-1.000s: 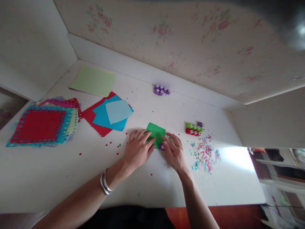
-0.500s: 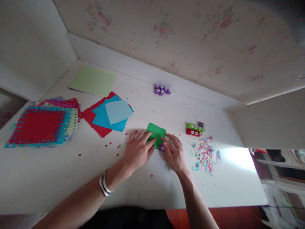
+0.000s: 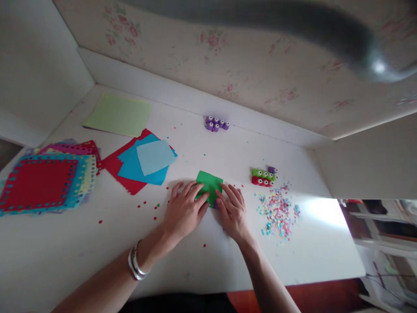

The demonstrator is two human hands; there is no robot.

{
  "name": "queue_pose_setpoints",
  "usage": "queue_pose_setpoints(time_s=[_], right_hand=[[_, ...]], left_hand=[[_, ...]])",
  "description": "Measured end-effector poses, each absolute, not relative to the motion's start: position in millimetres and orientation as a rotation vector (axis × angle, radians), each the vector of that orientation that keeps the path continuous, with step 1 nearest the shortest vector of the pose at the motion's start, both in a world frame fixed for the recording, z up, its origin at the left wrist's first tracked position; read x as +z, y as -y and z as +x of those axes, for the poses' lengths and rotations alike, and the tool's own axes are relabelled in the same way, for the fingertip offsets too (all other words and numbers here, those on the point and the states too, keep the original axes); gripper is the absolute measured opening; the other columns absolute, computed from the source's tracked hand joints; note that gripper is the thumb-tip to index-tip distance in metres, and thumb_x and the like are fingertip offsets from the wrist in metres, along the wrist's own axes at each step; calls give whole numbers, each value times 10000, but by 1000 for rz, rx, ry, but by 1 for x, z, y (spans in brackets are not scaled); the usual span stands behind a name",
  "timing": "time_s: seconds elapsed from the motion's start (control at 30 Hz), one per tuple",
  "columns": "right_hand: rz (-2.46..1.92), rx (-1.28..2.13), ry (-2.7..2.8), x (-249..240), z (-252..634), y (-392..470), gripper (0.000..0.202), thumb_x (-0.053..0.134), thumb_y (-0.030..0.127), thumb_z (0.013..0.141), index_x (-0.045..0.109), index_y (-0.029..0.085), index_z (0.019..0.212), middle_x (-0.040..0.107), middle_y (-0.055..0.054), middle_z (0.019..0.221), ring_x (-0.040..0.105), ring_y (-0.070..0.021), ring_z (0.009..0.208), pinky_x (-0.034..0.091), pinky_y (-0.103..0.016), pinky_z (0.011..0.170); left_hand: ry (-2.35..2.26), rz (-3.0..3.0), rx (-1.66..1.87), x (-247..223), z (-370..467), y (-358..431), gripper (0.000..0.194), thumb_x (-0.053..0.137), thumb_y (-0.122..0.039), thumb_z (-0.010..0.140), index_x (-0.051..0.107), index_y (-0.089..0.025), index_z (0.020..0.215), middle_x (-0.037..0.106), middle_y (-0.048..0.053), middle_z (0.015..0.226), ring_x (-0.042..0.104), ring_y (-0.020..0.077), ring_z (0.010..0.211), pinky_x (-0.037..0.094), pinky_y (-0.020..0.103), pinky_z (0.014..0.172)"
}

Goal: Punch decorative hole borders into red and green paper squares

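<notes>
A small square of green paper [image 3: 209, 186] lies on the white table in front of me. My left hand [image 3: 185, 208] rests over its left side, fingers spread and fingertips on the sheet. At the paper's lower right corner is my right hand [image 3: 233, 211], its fingers bent over a small purple craft punch [image 3: 216, 205]. Most of that punch is hidden under the fingers, and the paper's edge meets it.
Punch-edged coloured sheets [image 3: 39, 184] are piled at the left, beside red and blue sheets [image 3: 143, 167] and pale green paper [image 3: 119, 114]. Purple punches [image 3: 216, 124] stand at the back; green and red punches [image 3: 263, 177] sit right, near scattered confetti [image 3: 278, 213].
The view has shifted slightly, and a dark blurred curved shape now crosses the top. My right fingers cover more of the purple punch. The paper stays under both hands.
</notes>
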State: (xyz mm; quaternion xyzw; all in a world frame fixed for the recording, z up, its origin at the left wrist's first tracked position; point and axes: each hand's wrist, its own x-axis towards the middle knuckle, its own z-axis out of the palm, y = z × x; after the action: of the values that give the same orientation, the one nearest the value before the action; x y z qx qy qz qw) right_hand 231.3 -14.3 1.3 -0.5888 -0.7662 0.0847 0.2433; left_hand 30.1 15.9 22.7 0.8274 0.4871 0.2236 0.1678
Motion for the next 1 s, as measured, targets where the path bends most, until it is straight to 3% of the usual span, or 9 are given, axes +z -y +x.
queue_pose_setpoints(time_s=[0.27,0.5,0.73,0.83,1.0], right_hand=[[-1574,316,1974,7,240,19,302,505,260,992,649,278,1258,537,-73,1397,457,-267,1304,401,-523,1078],[-1687,300,1800,21,250,45,297,425,240,1014,657,228,1200,649,-102,1190,577,-249,1127,505,-465,942],[-1790,279,1861,36,242,52,252,622,385,923,697,243,1118,694,-91,1027,669,-254,912,581,-405,784],[-1783,370,1877,38,239,54,204,596,346,940,723,252,1069,709,-76,1022,697,-224,852,596,-351,725],[-1755,751,1690,54,255,49,172,620,322,909,760,269,994,752,-34,971,724,-215,852,616,-349,753]], left_hand=[[-1392,2372,692,25,29,-15,235,581,-283,914,685,-276,1124,634,62,1267,531,267,1220,316,512,1073],[-1394,2357,715,25,28,-15,235,585,-261,906,684,-266,1119,627,70,1277,532,266,1218,319,510,1074],[-1401,2396,692,22,26,-15,271,517,-198,933,668,-255,1151,607,76,1326,524,255,1242,314,510,1086],[-1426,2417,674,20,25,-15,280,492,-191,944,666,-244,1156,607,78,1322,529,258,1230,329,503,1075],[-1499,2433,661,18,25,-16,265,509,-256,942,666,-224,1153,607,96,1299,547,292,1166,383,498,1013]])
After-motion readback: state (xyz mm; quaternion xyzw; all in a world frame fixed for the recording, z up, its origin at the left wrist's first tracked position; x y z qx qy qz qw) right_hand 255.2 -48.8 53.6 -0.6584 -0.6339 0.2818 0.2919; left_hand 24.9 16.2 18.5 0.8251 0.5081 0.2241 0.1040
